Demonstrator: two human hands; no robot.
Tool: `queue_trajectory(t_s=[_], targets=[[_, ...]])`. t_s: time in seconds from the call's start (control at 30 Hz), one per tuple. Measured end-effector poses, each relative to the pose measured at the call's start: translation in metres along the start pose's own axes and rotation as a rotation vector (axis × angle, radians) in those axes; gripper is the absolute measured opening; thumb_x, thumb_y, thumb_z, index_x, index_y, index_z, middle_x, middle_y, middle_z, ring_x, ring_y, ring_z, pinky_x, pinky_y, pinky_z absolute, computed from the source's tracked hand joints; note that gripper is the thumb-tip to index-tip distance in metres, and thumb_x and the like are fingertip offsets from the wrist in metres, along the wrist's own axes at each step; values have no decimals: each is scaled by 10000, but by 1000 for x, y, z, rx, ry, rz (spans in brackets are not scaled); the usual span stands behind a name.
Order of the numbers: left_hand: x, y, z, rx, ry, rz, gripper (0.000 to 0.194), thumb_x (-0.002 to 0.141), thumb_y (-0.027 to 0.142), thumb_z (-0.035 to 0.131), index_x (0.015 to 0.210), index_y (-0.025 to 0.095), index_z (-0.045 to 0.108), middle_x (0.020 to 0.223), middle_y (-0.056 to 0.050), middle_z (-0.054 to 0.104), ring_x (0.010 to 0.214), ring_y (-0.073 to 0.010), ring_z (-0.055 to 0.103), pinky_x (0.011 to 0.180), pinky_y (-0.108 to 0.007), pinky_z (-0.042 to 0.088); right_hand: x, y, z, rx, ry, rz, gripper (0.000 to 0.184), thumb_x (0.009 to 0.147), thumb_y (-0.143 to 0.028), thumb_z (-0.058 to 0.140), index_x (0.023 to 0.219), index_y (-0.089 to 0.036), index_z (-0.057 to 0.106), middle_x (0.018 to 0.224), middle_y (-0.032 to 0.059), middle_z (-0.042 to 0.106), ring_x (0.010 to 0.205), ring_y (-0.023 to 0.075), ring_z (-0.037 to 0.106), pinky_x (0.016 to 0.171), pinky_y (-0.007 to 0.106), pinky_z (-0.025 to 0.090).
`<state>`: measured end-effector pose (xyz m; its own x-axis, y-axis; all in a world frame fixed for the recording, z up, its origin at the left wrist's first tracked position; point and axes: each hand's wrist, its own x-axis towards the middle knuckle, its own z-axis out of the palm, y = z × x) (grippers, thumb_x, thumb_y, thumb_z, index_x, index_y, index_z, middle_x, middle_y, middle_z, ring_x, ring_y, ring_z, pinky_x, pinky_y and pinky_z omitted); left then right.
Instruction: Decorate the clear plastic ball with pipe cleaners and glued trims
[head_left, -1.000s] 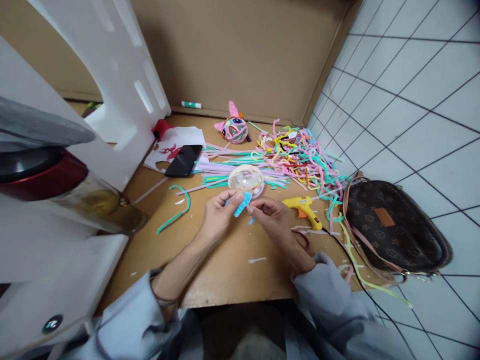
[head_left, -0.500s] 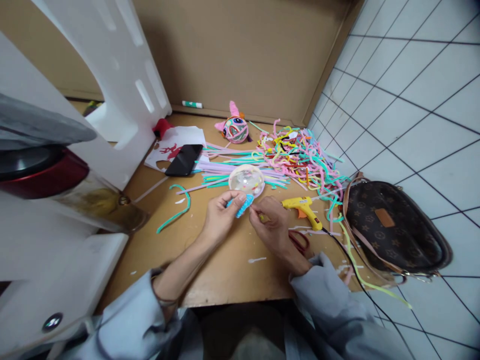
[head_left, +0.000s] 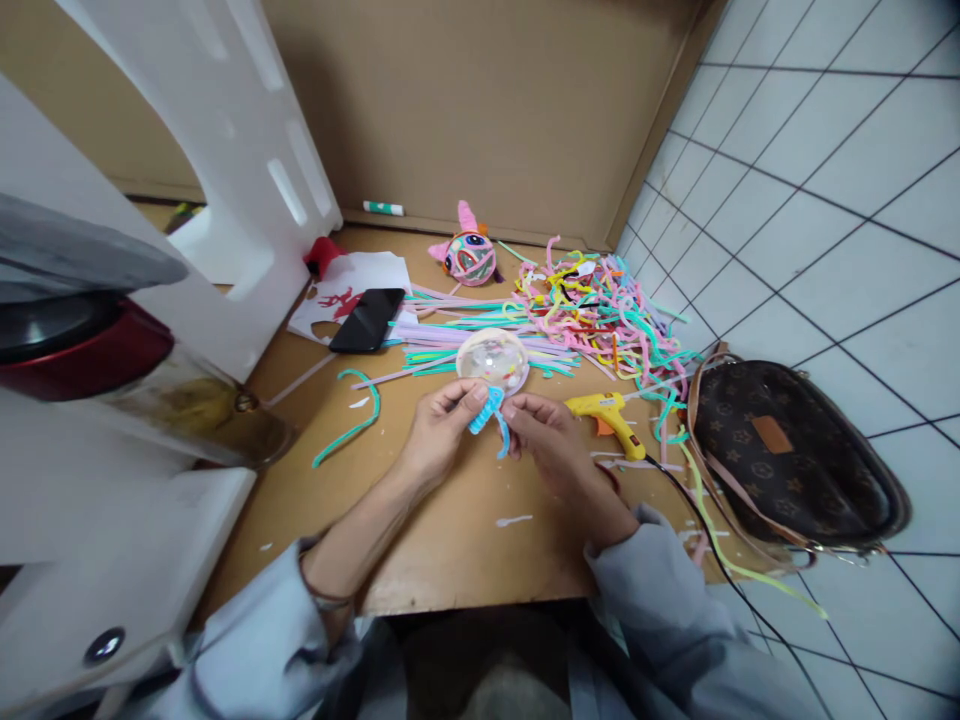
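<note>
Between my hands is a blue pipe cleaner (head_left: 485,411), its left part folded into tight zigzags and its right end hanging loose in a curve. My left hand (head_left: 441,420) is closed, thumb and fingers pinching the folded part. With thumb and forefinger my right hand (head_left: 546,428) pinches the strand near the loose end. Just beyond my fingertips sits a clear round ball (head_left: 493,362) with a pale rim. A yellow glue gun (head_left: 611,418) lies right of my right hand, and red scissor handles show partly beneath that wrist.
Straight pipe cleaners (head_left: 435,350) lie behind the ball, beside a tangled heap (head_left: 600,310). A pink-eared animal figure (head_left: 472,258), a black phone (head_left: 367,320) and a marker (head_left: 383,208) are farther back. A brown handbag (head_left: 795,450) stands right; a glass jar (head_left: 210,400) left.
My right hand has turned and opened out slightly, bringing the blue strand's curved end into view. The left hand keeps its pinch almost in place.
</note>
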<state>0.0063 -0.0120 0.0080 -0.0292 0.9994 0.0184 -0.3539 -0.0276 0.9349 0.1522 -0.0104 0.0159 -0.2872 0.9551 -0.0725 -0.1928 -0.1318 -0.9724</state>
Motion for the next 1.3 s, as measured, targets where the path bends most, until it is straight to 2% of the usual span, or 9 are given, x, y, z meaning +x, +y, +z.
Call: queue_trajectory(t_s=[0.1,0.3,0.5,0.6,0.73,0.87,1.07,1.17,1.3], targets=[[0,-1,0,3,-9,-14,419,601,554,843,664,164,705,630,4,590,593,-112,430,594,-253,357,0,0,1,-13,-12,3,336,692,-496,733,686,-176,632,467,-49,533,388,70,427,395,202,341],[-1,1,2,3,-25,-47,445,588,557,850,666,145,701,611,7,589,571,-97,425,571,-238,345,-1,-3,0,-126,7,-85,290,711,-438,707,637,-187,580,503,-56,512,421,62,399,422,204,319],[-2,7,5,-204,-136,-209,433,553,471,900,596,130,637,541,24,544,509,-63,415,516,-198,355,-5,-8,1,-225,-27,-183,285,763,-431,682,670,-186,570,543,-66,433,494,67,347,485,214,299],[0,6,4,-317,-129,-277,372,543,366,921,622,129,644,563,19,575,510,-63,464,528,-190,411,-5,-6,1,-273,-26,-250,279,818,-435,638,697,-189,591,594,-40,483,541,89,400,526,231,344],[2,3,1,-404,-73,-331,279,596,251,895,700,121,672,642,5,629,541,-62,529,557,-179,464,-3,1,2,-384,98,-404,156,828,-344,622,776,-198,631,678,-14,574,612,113,489,576,247,406],[3,2,0,-426,-47,-332,260,634,243,878,736,121,672,661,2,642,561,-72,562,582,-190,502,1,7,4,-423,138,-441,121,759,-281,676,847,-203,649,688,-21,589,566,96,491,529,230,415],[0,-1,6,-475,28,-284,302,602,253,901,774,125,688,669,16,652,566,-58,555,544,-159,484,0,15,10,-334,152,-406,194,752,-348,735,853,-199,665,693,-21,602,567,95,494,528,234,422],[-3,-4,12,-502,44,-274,342,548,265,930,750,124,692,690,16,662,594,-48,558,568,-145,477,-2,20,11,-360,203,-470,178,788,-356,723,854,-200,671,743,-6,636,614,106,513,574,248,436],[-6,-7,16,-464,32,-238,367,513,325,943,718,138,703,688,15,660,613,-61,559,627,-177,486,-4,21,10,-452,270,-554,123,855,-314,644,806,-203,661,709,-3,626,627,119,519,593,260,435]])
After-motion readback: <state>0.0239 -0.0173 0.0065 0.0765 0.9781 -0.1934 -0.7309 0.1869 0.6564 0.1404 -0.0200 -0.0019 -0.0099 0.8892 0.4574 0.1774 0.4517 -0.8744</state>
